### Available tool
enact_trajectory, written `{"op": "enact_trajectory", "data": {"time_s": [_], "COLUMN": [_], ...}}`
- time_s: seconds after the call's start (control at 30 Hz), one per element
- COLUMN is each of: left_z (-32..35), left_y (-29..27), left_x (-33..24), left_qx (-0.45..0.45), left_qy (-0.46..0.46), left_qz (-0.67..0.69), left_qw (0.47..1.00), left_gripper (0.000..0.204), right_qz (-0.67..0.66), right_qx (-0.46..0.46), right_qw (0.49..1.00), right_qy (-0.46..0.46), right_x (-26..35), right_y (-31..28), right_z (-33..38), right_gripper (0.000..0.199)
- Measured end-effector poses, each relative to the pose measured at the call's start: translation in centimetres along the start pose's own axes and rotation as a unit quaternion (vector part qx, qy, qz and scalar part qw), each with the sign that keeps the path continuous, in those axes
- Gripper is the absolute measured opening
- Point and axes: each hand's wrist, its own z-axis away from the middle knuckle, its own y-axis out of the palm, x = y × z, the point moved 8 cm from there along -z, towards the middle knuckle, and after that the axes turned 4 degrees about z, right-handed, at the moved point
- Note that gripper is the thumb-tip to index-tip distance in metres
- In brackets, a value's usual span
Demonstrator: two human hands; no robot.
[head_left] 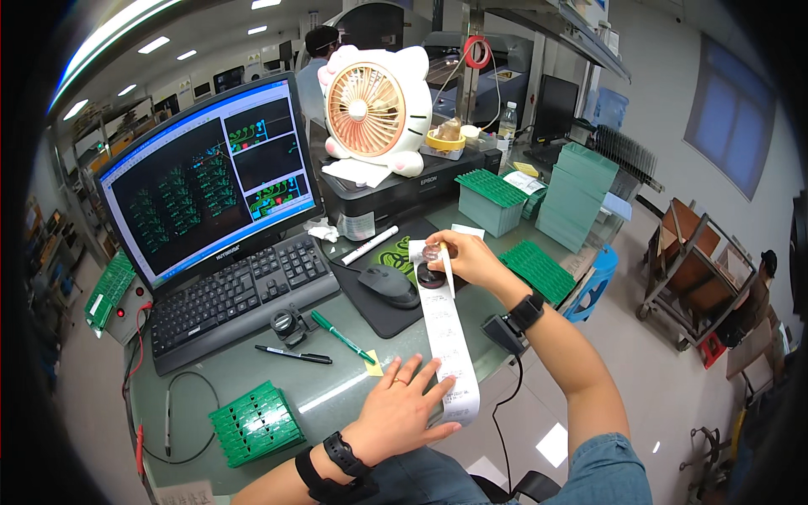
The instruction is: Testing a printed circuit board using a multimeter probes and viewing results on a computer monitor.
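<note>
A long white paper strip [448,337] with printed lines runs from my right hand down to my left hand across the green desk [337,383]. My left hand [404,408] lies flat, fingers spread, pressing the strip's lower end near the desk's front edge. My right hand [465,257] pinches the strip's upper end and also grips a small round clear piece [433,252], held just above a dark round object [430,277] on the black mouse mat [383,310]. A grey mouse [389,285] sits just left of that hand.
A monitor [210,181] and black keyboard [231,299] stand at left. A green pen [341,336], black pen [295,355], loupe [288,324], white marker [369,246] and green circuit boards [254,422] lie around. A pink fan [374,109] tops a printer [404,189]; green board stacks [576,194] sit right.
</note>
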Motion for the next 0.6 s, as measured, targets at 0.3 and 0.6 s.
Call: {"op": "enact_trajectory", "data": {"time_s": [0.3,0.6], "left_z": [0.5,8.3], "left_y": [-0.3,-5.5], "left_x": [-1.3,-4.9], "left_qx": [-0.003,-0.074], "left_qy": [-0.003,0.029], "left_qz": [-0.004,0.274], "left_qw": [1.0,0.959], "left_gripper": [0.066,0.032], "right_qz": [0.031,0.02], "right_qx": [-0.077,-0.117], "right_qw": [0.996,0.993], "right_qy": [0.026,0.024], "right_x": [-3.4,-1.4], "right_y": [-0.3,-4.4], "right_z": [-5.6,0.0], "right_gripper": [0.04,0.047]}}
